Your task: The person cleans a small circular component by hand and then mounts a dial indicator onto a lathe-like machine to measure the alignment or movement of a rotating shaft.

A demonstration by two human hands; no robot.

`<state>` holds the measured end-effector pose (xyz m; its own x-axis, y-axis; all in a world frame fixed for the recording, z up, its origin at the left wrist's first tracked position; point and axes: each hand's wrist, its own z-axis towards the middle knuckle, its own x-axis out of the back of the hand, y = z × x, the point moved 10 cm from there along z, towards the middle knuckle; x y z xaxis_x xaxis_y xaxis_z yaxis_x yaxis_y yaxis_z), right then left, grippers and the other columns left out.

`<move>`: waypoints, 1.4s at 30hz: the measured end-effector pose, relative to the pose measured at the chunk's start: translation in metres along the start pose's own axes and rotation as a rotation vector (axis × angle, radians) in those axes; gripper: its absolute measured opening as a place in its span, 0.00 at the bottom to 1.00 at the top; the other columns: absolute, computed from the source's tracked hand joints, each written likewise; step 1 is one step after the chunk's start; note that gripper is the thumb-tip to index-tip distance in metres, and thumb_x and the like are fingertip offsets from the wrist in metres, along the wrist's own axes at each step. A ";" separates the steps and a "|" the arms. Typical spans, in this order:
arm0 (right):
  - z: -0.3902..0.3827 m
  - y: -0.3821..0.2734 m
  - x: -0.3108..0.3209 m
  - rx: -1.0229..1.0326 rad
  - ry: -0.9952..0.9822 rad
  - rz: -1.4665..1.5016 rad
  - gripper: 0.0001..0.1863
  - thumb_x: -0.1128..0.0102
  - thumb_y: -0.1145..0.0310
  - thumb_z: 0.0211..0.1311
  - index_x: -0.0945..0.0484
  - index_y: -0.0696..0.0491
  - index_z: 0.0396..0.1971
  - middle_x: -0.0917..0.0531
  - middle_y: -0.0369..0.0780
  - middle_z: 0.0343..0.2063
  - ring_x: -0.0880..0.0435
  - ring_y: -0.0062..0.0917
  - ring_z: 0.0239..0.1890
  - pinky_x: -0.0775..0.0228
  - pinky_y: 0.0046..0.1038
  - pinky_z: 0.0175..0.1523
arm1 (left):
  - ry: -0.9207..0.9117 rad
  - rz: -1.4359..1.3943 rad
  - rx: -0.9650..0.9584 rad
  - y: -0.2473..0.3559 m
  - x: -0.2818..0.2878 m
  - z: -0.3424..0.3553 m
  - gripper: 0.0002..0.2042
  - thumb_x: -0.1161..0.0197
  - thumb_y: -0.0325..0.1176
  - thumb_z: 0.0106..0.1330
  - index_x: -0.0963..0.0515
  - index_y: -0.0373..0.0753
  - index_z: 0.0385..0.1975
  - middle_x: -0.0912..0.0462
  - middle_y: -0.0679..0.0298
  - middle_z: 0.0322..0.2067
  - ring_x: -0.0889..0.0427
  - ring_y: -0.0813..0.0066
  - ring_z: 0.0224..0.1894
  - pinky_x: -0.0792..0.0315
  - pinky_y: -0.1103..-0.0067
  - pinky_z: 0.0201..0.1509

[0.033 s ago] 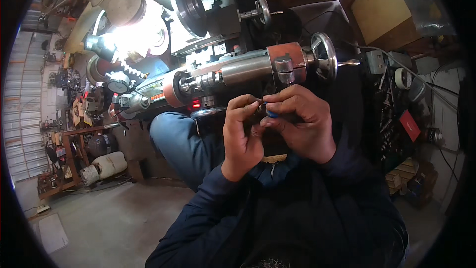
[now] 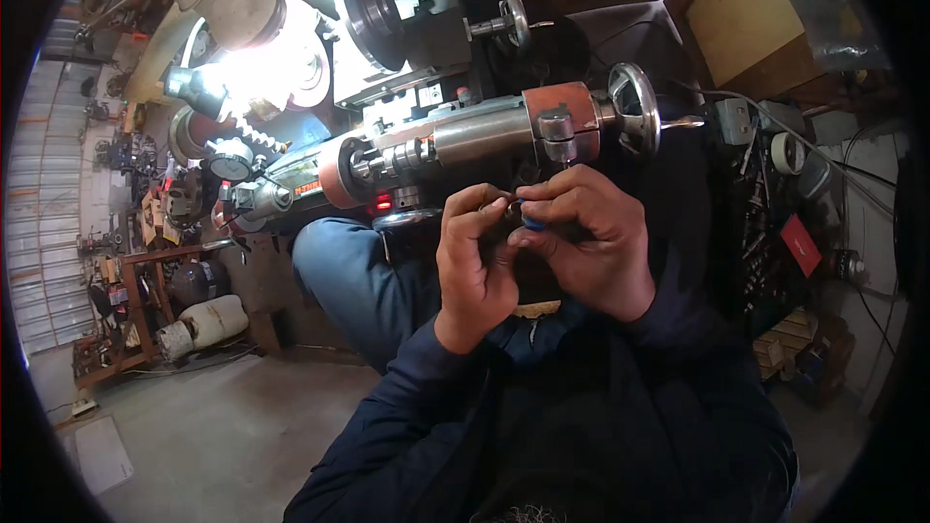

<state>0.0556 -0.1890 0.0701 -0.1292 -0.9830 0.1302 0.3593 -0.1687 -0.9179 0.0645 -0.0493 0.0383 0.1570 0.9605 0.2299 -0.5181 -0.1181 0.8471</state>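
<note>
Practically nothing has moved between the earlier head view and this one: both hands sit in the same spot before the lathe, fingertips pressed together, so the fiddly work on the small part looks to be mid-step rather than finished. Going left to right, a cluttered wooden rack (image 2: 136, 315) stands on the far left of the workshop, with one pale cylinder (image 2: 203, 322) lying at its foot. One round dial gauge (image 2: 231, 161) sits beside the lathe's orange-and-steel tailstock (image 2: 475, 136). Below it, the left hand (image 2: 477, 266) is curled, thumb and forefinger pinching what seems to be a thin ring or wire at the meeting point; it is too small to name surely. The right hand (image 2: 586, 237) is closed around one small blue-tipped piece (image 2: 531, 221), held touching the left fingers, just under the tailstock. One chrome handwheel (image 2: 635, 116) sits at the tailstock's right end, and one red card-like object (image 2: 800, 244) hangs among the clutter far right. Two dark blue sleeves (image 2: 417, 397) rise from below.
</note>
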 end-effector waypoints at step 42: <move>-0.003 0.003 -0.014 -0.009 -0.764 0.668 0.09 0.27 0.79 0.46 0.20 0.58 0.27 0.17 0.40 0.33 0.16 0.27 0.38 0.24 0.25 0.42 | -0.542 -1.568 0.924 0.002 -0.077 -0.056 0.16 0.37 0.42 0.65 0.30 0.41 0.46 0.24 0.54 0.40 0.23 0.65 0.40 0.29 0.75 0.38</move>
<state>0.0556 -0.1757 0.0648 0.7224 -0.6593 -0.2085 0.1342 0.4294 -0.8931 0.0042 -0.1093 -0.0048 0.2790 0.1715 -0.9448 0.8544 0.4049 0.3258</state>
